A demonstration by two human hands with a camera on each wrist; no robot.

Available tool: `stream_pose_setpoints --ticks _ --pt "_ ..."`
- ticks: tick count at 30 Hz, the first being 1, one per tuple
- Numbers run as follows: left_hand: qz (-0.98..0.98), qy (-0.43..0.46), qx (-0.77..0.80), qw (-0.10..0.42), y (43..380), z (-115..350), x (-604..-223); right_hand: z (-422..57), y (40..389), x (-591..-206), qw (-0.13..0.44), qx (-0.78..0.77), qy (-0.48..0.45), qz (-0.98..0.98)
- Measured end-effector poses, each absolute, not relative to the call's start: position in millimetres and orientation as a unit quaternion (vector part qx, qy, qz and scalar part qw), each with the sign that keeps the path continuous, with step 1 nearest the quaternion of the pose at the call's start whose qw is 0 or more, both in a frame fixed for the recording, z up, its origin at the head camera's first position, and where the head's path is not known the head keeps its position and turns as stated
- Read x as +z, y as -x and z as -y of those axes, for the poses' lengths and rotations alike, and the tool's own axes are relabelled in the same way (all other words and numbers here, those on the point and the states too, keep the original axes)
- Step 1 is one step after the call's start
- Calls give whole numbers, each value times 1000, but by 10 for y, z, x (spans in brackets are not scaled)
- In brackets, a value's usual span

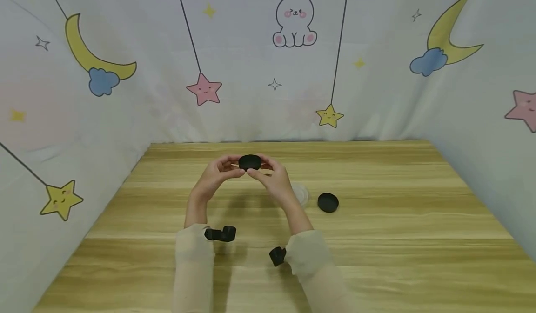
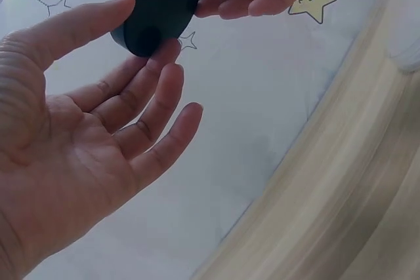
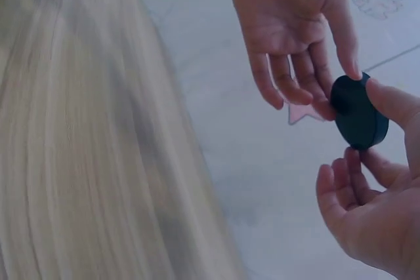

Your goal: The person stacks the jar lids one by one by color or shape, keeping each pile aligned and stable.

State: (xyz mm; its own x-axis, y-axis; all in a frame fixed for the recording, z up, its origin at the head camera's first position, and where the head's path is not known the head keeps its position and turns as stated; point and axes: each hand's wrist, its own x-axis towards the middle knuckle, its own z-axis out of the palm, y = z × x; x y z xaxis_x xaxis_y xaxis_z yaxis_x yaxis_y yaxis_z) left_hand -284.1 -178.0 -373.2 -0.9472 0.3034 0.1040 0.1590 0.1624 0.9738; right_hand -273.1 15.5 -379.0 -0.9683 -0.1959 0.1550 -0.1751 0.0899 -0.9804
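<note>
Both hands hold one round black disc-shaped piece up over the far part of the table. The left hand pinches its left side between thumb and fingertips, and the right hand pinches the right side the same way. In the left wrist view the black piece shows a flat dark face and a short side wall. The right wrist view has the piece tilted between the two thumbs and the fingertips. A second round black piece lies on the table, right of the right forearm.
A clear round disc lies on the wood-grain table, partly hidden by the right wrist. Cloth with printed stars, moons and a rabbit walls the table at the back and sides. Small black cameras sit on both sleeves.
</note>
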Motion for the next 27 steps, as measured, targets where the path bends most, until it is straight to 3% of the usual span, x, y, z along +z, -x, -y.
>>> stream_pose_setpoints --ticks 12,27 --pt "-763 -187 618 23 2741 1448 -3567 -524 2709 -3661 -11 -604 165 -779" --pt "-741 -203 640 -17 2708 603 -3727 -1374 2727 -3619 7 -541 172 -823"
